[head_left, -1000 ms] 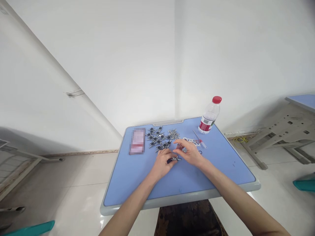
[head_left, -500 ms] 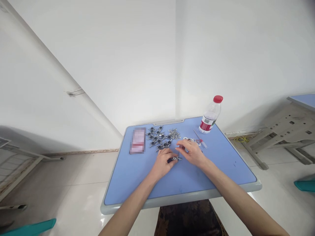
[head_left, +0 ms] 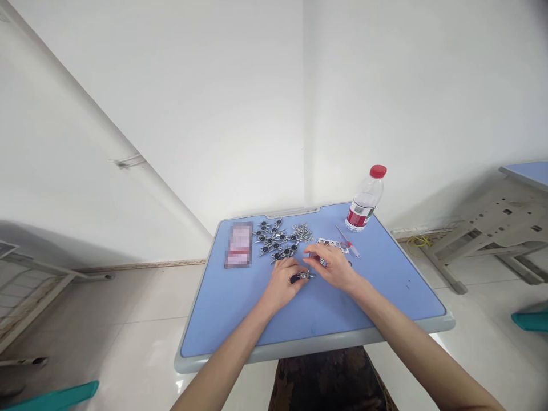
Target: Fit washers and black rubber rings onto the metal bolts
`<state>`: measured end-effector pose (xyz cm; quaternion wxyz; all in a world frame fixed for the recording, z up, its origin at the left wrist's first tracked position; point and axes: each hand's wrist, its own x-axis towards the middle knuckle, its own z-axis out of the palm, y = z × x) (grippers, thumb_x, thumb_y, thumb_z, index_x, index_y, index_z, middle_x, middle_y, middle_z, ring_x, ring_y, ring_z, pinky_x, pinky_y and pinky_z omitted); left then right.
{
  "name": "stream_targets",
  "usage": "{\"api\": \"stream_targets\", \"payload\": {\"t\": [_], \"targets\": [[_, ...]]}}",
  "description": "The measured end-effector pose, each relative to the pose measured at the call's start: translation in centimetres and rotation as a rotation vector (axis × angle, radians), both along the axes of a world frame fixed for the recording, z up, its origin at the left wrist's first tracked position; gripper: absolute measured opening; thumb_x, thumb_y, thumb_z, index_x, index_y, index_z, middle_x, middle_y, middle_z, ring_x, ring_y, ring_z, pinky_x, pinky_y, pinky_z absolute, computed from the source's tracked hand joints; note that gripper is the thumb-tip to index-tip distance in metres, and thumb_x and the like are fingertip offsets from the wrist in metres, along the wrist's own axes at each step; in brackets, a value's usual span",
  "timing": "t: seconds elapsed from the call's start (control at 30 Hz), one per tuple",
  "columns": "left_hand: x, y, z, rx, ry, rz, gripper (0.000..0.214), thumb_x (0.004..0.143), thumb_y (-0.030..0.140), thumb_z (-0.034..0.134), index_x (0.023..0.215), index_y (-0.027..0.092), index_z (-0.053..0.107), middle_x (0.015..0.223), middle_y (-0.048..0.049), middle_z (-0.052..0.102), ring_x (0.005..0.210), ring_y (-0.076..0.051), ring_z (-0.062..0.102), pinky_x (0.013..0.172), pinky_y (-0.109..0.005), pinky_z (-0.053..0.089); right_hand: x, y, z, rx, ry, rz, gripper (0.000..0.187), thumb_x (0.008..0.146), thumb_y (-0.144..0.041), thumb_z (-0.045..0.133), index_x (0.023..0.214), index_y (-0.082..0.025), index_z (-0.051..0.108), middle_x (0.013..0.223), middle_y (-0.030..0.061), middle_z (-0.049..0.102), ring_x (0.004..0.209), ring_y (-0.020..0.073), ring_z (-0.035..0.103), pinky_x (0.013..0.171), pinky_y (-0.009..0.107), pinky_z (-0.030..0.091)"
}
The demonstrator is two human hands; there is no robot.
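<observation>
On the blue table [head_left: 240,319] my left hand [head_left: 283,281] is curled round a small black and silver metal part [head_left: 302,277], pinning it to the tabletop. My right hand [head_left: 332,266] sits just to its right, fingers pinched together over a tiny silver piece near that part; the piece is too small to name. Just beyond my hands lie a heap of several similar black and silver parts [head_left: 274,240], a cluster of silver screws [head_left: 302,232] and a patch of small silver washers [head_left: 331,244].
A clear water bottle [head_left: 364,203] with a red cap stands at the table's far right. A red-handled screwdriver [head_left: 347,241] lies beside the washers. A pink blurred flat object [head_left: 238,245] lies far left. Another desk frame [head_left: 500,222] stands on the right, by yellow cable [head_left: 417,244].
My right hand has drawn its outstretched fingers in from the washers and now pinches close to the part under my left hand. The left hand has stayed put.
</observation>
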<state>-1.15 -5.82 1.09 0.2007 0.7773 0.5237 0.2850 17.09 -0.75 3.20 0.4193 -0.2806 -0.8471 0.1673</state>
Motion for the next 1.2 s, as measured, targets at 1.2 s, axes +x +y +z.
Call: {"api": "stream_targets", "payload": {"t": [1.2], "targets": [[-0.03, 0.01, 0.06, 0.008, 0.007, -0.005, 0.011, 0.084, 0.024, 0.067, 0.094, 0.023, 0.072, 0.091, -0.0032, 0.066, 0.089, -0.02, 0.059, 0.085, -0.038, 0.039, -0.51, -0.11, -0.09, -0.011, 0.084, -0.039, 0.015, 0.096, -0.026, 0.05, 0.105, -0.023, 0.062, 0.077, 0.0027, 0.066, 0.071, 0.0174, 0.062, 0.069, 0.031, 0.05]]}}
